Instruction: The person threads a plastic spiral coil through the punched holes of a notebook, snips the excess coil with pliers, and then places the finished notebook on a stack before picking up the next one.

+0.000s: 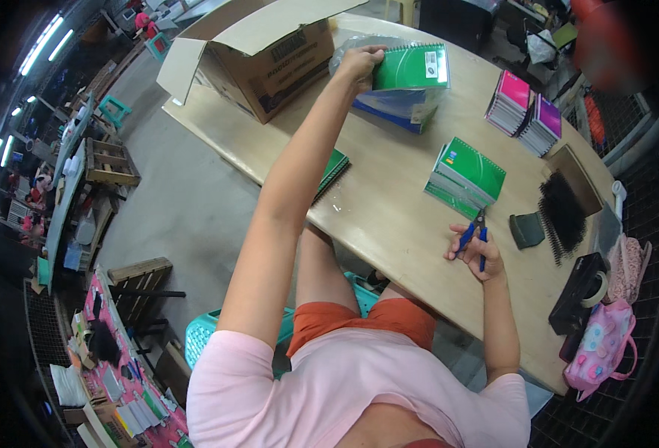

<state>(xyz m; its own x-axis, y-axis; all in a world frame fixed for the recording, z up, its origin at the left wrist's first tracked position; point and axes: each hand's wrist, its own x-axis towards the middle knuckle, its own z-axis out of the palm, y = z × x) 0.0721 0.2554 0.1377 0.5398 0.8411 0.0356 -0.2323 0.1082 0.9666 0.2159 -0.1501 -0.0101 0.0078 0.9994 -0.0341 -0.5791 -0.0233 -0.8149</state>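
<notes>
With its arm stretched to the far side of the table, my left hand grips a green spiral notebook by its left edge. That notebook is above a stack of blue-covered notebooks in clear plastic. My right hand holds blue-handled cutting pliers, their jaws pointing away from me. Just beyond the jaws stands a stack of green spiral notebooks. Another green notebook lies at the table's near edge, partly hidden by my left forearm.
An open cardboard box stands at the far left. Pink notebooks and purple notebooks sit at the far right. Black spiral wires, a black tape dispenser and a pink pouch line the right side.
</notes>
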